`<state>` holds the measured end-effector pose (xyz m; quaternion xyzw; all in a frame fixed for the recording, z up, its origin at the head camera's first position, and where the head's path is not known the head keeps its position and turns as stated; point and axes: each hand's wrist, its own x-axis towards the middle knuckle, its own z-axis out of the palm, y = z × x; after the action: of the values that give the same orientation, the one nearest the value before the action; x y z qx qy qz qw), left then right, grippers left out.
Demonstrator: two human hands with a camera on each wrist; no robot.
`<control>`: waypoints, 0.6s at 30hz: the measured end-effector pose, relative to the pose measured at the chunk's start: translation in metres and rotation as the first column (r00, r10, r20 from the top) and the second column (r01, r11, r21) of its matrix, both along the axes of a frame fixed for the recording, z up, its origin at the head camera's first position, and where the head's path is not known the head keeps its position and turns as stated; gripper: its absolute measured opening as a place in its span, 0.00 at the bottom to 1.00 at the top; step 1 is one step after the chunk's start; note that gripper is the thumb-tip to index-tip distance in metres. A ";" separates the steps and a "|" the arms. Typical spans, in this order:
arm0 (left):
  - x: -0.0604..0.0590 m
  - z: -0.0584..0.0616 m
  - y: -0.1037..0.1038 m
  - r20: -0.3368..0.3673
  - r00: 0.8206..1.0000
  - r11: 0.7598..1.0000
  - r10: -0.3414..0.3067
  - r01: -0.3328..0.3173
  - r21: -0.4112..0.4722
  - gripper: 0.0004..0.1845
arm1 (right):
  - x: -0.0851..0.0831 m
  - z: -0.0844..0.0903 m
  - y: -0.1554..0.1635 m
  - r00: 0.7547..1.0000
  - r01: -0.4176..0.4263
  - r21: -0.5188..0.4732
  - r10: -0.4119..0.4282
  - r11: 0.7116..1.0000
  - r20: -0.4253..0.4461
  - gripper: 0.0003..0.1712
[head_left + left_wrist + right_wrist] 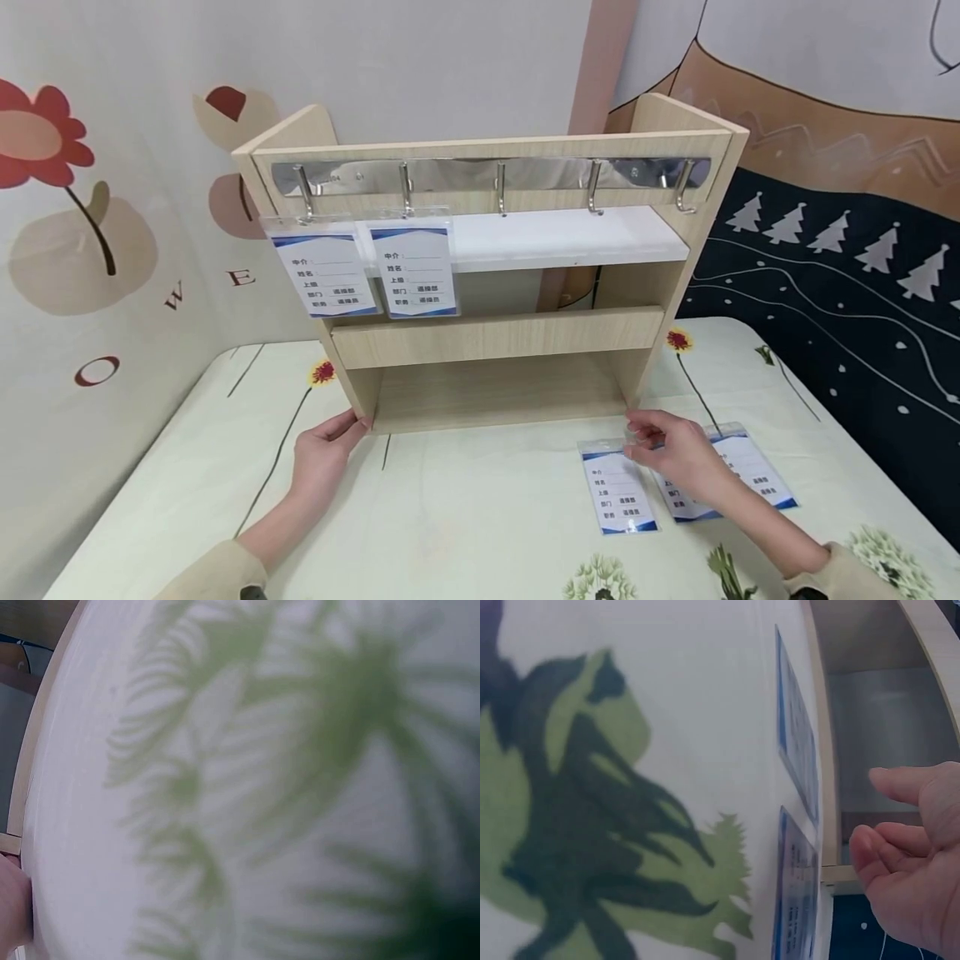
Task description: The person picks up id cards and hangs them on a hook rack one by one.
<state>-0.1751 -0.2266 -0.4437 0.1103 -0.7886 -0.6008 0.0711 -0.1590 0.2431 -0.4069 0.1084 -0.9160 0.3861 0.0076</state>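
Observation:
A light wooden shelf rack [497, 337] stands on the table, with a steel hook rail [540, 173] across its top. Two blue-and-white badge cards [327, 268] [420, 267] hang from the two leftmost hooks. Two more badge cards [619, 493] [752, 469] lie flat on the table at the right. My left hand [347, 430] touches the rack's lower left corner with straight fingers. My right hand [643, 442] hovers over the top edge of the nearer flat card, fingers loosely curled, nothing between them in the right wrist view [900, 840]. Both flat cards [795, 742] [795, 892] show there edge-on.
A cream tablecloth with flower prints [465, 517] covers the table. A wall with flower pictures [90, 167] is close on the left. A dark cloth with white trees [840, 267] hangs at the right. The left wrist view shows blurred cloth [262, 787] and a bit of my left hand [11, 900].

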 end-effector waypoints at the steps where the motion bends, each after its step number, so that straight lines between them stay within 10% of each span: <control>1: 0.000 0.000 0.000 -0.002 1.000 1.000 0.001 -0.001 0.001 0.21 | -0.001 -0.001 0.000 1.000 -0.005 0.003 0.005 1.000 0.010 0.30; 18: -0.001 -0.001 0.001 -0.002 1.000 1.000 0.011 -0.011 -0.002 0.21 | -0.005 -0.012 -0.003 0.999 -0.024 0.096 0.020 0.995 0.041 0.26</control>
<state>-0.1761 -0.2260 -0.4443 0.1138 -0.7886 -0.5996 0.0752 -0.1636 0.2401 -0.4190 0.1111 -0.9323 0.3436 -0.0204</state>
